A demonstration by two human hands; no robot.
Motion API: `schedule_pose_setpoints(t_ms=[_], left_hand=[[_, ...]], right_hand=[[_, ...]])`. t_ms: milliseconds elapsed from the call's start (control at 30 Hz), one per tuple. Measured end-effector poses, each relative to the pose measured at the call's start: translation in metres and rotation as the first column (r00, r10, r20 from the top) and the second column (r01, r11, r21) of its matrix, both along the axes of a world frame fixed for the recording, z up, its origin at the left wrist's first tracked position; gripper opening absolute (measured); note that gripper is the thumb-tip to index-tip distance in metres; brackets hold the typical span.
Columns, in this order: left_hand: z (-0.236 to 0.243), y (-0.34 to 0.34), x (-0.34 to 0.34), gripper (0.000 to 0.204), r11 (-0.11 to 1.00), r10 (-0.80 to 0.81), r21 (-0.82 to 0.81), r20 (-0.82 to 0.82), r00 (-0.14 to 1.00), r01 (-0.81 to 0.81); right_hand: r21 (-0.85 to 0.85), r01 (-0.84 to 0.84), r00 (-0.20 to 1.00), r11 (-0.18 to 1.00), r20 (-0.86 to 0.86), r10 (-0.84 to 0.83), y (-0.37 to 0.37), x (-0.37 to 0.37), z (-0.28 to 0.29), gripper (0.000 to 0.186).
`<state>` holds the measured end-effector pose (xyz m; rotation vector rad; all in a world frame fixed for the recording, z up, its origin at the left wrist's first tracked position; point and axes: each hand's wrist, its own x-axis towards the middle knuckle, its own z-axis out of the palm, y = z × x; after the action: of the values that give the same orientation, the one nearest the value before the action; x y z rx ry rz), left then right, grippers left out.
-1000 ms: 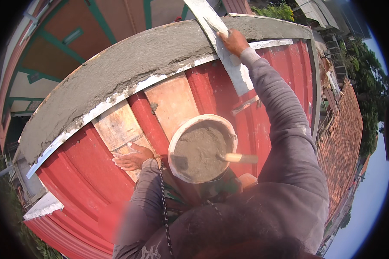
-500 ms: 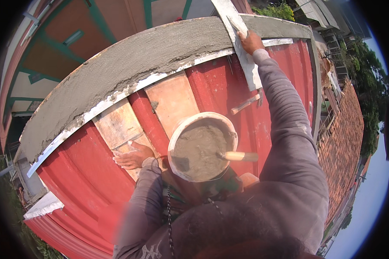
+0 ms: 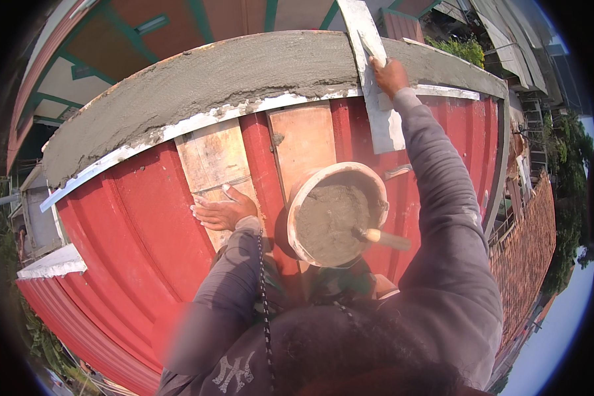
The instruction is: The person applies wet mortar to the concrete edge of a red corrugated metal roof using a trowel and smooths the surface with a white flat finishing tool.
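White board [image 3: 369,87] lies partly hidden behind right fingers [image 3: 380,67].

On the roof [image 3: 145,198], boards [image 3: 214,155] lie left of and behind the bucket [image 3: 360,175]. Mortar [image 3: 330,214] sits inside, a tool handle [image 3: 388,239] jutting over the rim (rightward). Farther back runs the ledge [image 3: 211,82], crossed at right by a straightedge plank [image 3: 381,129].

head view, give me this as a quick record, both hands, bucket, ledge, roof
left hand: open, on a wooden board
right hand: closed on a long pale straightedge
straightedge: lies across the ledge
ledge: grey mortar layer, ragged lower edge
bucket: holds grey mix and a wooden-handled tool
roof: red ribbed sheets
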<state>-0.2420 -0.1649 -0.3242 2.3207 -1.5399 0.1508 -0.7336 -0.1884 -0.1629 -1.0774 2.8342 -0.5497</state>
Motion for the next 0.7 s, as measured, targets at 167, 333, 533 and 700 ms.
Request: schedule_pose_setpoints(t_ms=[167, 333, 533, 700], left_hand=[[0.002, 0.002, 0.003, 0.09, 1.0, -0.013, -0.004, -0.006, 1.0, 0.013], [0.012, 0.002, 0.0, 0.087, 0.999, -0.05, 0.019, -0.072, 0.996, 0.051], [0.012, 0.001, -0.004, 0.089, 0.997, -0.04, 0.058, -0.053, 0.998, 0.043], [0.006, 0.002, -0.001, 0.089, 0.997, -0.001, 0.071, -0.042, 0.999, 0.004]], right_hand=[[0.031, -0.112, 0.987, 0.993, 0.116, 0.107, -0.057, 0.09, 0.013, 0.062], [0.051, -0.233, 0.955, 0.971, 0.202, 0.219, -0.092, 0.182, 0.03, 0.058], [0.059, -0.488, 0.857, 0.871, 0.219, 0.466, -0.118, 0.284, 0.048, 0.054], [0.073, -0.493, 0.86, 0.867, 0.191, 0.474, -0.109, 0.273, 0.045, 0.053]])
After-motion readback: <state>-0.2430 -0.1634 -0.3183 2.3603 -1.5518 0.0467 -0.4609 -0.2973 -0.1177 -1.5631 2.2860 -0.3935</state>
